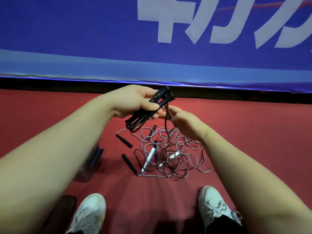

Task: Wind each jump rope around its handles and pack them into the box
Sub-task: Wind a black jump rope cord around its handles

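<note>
Since both must stay paired for winding, the black handles (162,103) are gripped in the left hand (133,100), raised above the tangled pile (168,157). The dark cord (166,127) is pinched by the right hand (184,122), wrist bent inward. The clear box (94,156) is half hidden under the left forearm.

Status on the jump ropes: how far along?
Done: nothing visibly packed; clear plastic box mostly hidden by the arm. In hand: left hand grips paired black handles, right hand pinches their dark cord. Left: tangle of grey and dark ropes on red floor.
</note>
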Tool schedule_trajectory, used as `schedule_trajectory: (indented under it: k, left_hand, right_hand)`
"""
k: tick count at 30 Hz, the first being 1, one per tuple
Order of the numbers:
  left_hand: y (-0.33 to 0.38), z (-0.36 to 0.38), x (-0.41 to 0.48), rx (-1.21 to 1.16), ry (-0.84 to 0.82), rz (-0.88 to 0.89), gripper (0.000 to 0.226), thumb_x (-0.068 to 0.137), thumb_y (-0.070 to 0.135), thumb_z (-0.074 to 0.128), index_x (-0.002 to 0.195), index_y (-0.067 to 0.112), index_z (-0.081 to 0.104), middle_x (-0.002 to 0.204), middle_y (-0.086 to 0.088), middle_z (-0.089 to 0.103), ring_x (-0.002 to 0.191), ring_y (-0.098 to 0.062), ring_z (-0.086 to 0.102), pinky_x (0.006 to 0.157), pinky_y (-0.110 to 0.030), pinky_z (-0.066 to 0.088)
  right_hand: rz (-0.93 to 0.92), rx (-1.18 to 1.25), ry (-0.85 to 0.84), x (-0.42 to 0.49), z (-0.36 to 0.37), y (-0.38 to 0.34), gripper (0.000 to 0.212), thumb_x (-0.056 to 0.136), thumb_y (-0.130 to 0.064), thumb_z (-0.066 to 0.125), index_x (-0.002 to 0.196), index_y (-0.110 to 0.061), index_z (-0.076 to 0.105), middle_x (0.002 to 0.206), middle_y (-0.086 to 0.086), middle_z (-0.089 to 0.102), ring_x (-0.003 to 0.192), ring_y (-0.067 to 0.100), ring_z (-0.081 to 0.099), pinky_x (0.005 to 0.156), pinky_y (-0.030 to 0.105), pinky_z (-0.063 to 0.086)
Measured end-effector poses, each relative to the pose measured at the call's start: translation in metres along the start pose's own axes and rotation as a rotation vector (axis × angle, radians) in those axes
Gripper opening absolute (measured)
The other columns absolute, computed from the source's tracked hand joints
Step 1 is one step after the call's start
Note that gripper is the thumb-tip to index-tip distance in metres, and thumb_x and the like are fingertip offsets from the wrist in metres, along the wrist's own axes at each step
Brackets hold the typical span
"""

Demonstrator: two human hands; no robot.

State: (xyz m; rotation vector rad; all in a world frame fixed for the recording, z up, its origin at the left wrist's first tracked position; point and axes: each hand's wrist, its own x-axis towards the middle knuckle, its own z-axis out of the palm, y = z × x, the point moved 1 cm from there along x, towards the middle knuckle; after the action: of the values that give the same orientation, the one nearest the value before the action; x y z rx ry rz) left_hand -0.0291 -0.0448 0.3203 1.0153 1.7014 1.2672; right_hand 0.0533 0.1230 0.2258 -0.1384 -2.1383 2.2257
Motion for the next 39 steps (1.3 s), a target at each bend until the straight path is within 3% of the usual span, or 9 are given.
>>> schedule_trajectory:
  k: [2, 5, 11, 16, 21, 24, 32, 36, 39]
  left_hand:
    - [-0.003, -0.003, -0.001, 0.022, -0.012, 0.0, 0.027, 0.09, -0.01, 0.046, 0.1, 0.009, 0.061, 0.076, -0.005, 0.067, 0.066, -0.012, 0.065, 0.066, -0.021, 0.056]
    - [-0.01, -0.012, -0.003, -0.012, 0.052, -0.019, 0.026, 0.09, -0.008, 0.048, 0.099, 0.012, 0.062, 0.075, -0.004, 0.067, 0.065, -0.013, 0.066, 0.062, -0.022, 0.055]
    - [-0.035, -0.013, 0.002, -0.154, 0.168, -0.055, 0.034, 0.09, -0.008, 0.048, 0.114, 0.014, 0.059, 0.074, -0.007, 0.068, 0.06, -0.015, 0.067, 0.061, -0.024, 0.057]
    - [-0.043, -0.022, 0.01, -0.25, 0.366, -0.056, 0.038, 0.091, -0.008, 0.049, 0.122, 0.013, 0.055, 0.079, -0.012, 0.064, 0.055, -0.013, 0.065, 0.058, -0.022, 0.056]
    - [-0.066, -0.035, 0.011, 0.289, 0.474, -0.105, 0.034, 0.086, 0.0, 0.062, 0.117, 0.015, 0.062, 0.088, -0.008, 0.066, 0.077, -0.023, 0.063, 0.086, -0.035, 0.05]
    - [-0.069, -0.036, 0.009, 0.696, 0.471, -0.111, 0.039, 0.086, 0.015, 0.065, 0.122, 0.027, 0.061, 0.1, 0.001, 0.066, 0.095, -0.024, 0.062, 0.085, -0.032, 0.046]
    - [-0.061, -0.014, 0.0, 0.978, 0.127, -0.25, 0.014, 0.087, 0.017, 0.065, 0.1, 0.018, 0.066, 0.085, -0.005, 0.067, 0.078, -0.022, 0.06, 0.068, -0.027, 0.041]
    - [-0.069, -0.001, -0.004, 1.037, -0.185, -0.281, 0.007, 0.084, 0.019, 0.068, 0.083, 0.018, 0.062, 0.067, 0.005, 0.061, 0.063, -0.014, 0.055, 0.056, -0.024, 0.039]
    - [-0.071, 0.008, -0.007, 1.11, -0.331, -0.21, 0.006, 0.083, 0.023, 0.069, 0.085, 0.021, 0.064, 0.069, 0.007, 0.06, 0.061, -0.009, 0.051, 0.057, -0.022, 0.037]
  right_hand:
    - [0.021, 0.09, -0.068, -0.002, 0.013, -0.005, 0.025, 0.08, -0.027, 0.055, 0.098, -0.013, 0.064, 0.076, -0.002, 0.063, 0.074, 0.014, 0.06, 0.076, 0.024, 0.048]
    - [0.046, 0.192, -0.013, -0.001, 0.02, -0.004, 0.029, 0.096, -0.031, 0.038, 0.092, -0.011, 0.058, 0.056, -0.009, 0.042, 0.049, 0.006, 0.038, 0.055, 0.02, 0.042]
    - [-0.131, -0.188, 0.377, 0.009, 0.02, -0.003, 0.018, 0.095, -0.014, 0.053, 0.082, -0.017, 0.064, 0.066, 0.001, 0.049, 0.064, 0.013, 0.05, 0.075, 0.032, 0.052]
    - [-0.308, -0.681, 0.53, 0.009, 0.037, -0.013, 0.013, 0.095, -0.021, 0.053, 0.092, -0.019, 0.065, 0.071, -0.016, 0.055, 0.067, -0.001, 0.051, 0.067, 0.021, 0.039]
    - [-0.256, -1.159, 0.359, 0.007, 0.054, -0.023, 0.03, 0.097, -0.024, 0.047, 0.123, -0.014, 0.06, 0.11, 0.005, 0.062, 0.102, 0.023, 0.056, 0.079, 0.028, 0.04]
    - [-0.214, -1.586, 0.263, 0.004, 0.063, -0.035, 0.034, 0.097, -0.02, 0.046, 0.131, -0.016, 0.05, 0.112, 0.007, 0.053, 0.101, 0.03, 0.055, 0.072, 0.035, 0.043]
    - [-0.349, -2.086, -0.128, -0.005, 0.077, -0.065, 0.03, 0.096, -0.026, 0.045, 0.124, -0.024, 0.056, 0.114, 0.002, 0.057, 0.1, 0.027, 0.056, 0.06, 0.03, 0.032]
    - [-0.234, -1.926, -0.264, 0.001, 0.072, -0.064, 0.029, 0.088, -0.045, 0.056, 0.108, -0.026, 0.066, 0.101, -0.004, 0.064, 0.094, 0.019, 0.057, 0.062, 0.028, 0.033]
    - [0.013, -1.507, -0.371, 0.003, 0.055, -0.057, 0.026, 0.084, -0.04, 0.065, 0.097, -0.019, 0.071, 0.077, -0.007, 0.066, 0.073, 0.008, 0.058, 0.066, 0.025, 0.04]
